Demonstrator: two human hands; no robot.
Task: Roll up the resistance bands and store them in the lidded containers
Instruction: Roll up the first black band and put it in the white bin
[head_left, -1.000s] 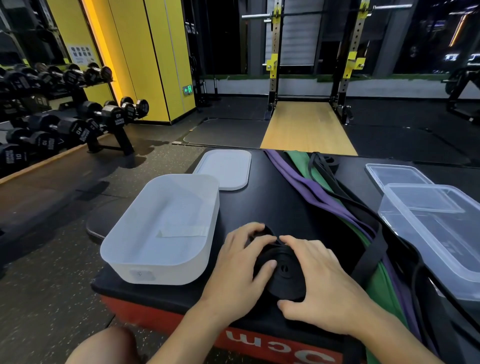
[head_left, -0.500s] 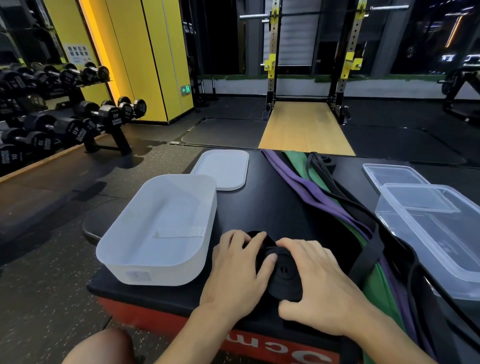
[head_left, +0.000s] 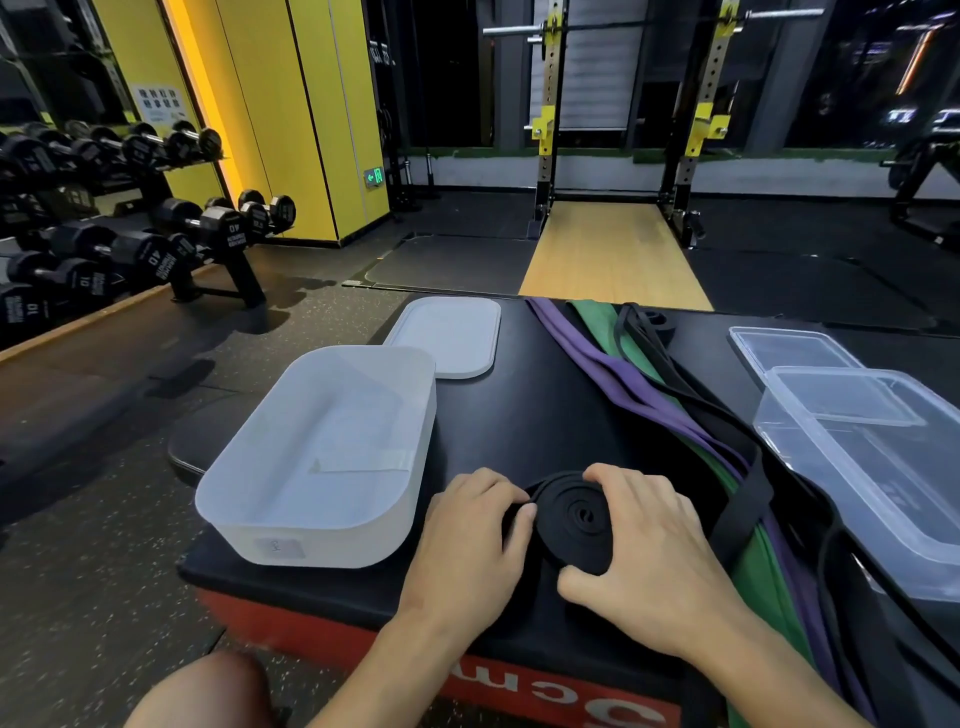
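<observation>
Surface: I work on a black padded box top (head_left: 519, 415); its red side (head_left: 519, 680), with white letters, faces me below my wrists.
Room: a gym with dark rubber flooring. A dumbbell rack (head_left: 156, 244) stands far off beyond my left hand, next to yellow wall panels (head_left: 291, 104). Straight ahead of both hands are a squat rack (head_left: 545, 130) and a wooden platform (head_left: 613, 254).
Left hand (head_left: 467, 551): fingers curled round the left edge of the rolled black band (head_left: 576, 519), thumb tip on the coil's rim.
Right hand (head_left: 654, 561): spread over the right half of the roll, fingers hooked over its far rim and thumb pressed against its near edge (so I hold it between both hands).
Rolled band: a flat spiral lying on the box top between my hands; a loose black strap (head_left: 743, 509) leads away past my right hand.
Other bands: a purple band (head_left: 623, 374) and a green band (head_left: 597, 322) lie unrolled ahead and to the right of my right hand, with thin black ones across them.
White container (head_left: 311, 540): open, just beside my left hand; its white lid (head_left: 447, 338) lies flat beyond it.
Clear container (head_left: 883, 519): open, well to the right of my right hand, with its clear lid (head_left: 789, 348) farther back.
</observation>
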